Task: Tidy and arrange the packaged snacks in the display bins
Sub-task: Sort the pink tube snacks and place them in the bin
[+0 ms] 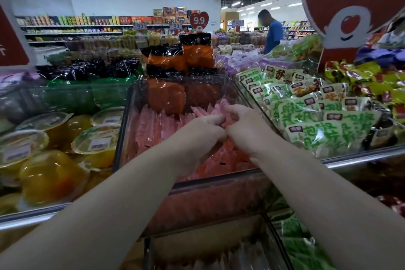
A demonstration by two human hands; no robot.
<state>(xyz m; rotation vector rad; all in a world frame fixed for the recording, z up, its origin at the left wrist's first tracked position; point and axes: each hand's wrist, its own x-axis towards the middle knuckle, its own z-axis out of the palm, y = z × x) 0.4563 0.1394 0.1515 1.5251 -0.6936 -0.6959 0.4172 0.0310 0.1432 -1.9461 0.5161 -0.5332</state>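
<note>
Left hand [203,131], right hand [243,125] pinching pink packets [153,127] | heart sign [199,20] reads 9.9 (red)

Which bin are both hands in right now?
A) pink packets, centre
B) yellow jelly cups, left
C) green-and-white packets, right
A: the left hand and the right hand meet over the centre clear bin, fingers curled on the pink packets inside it.
</note>
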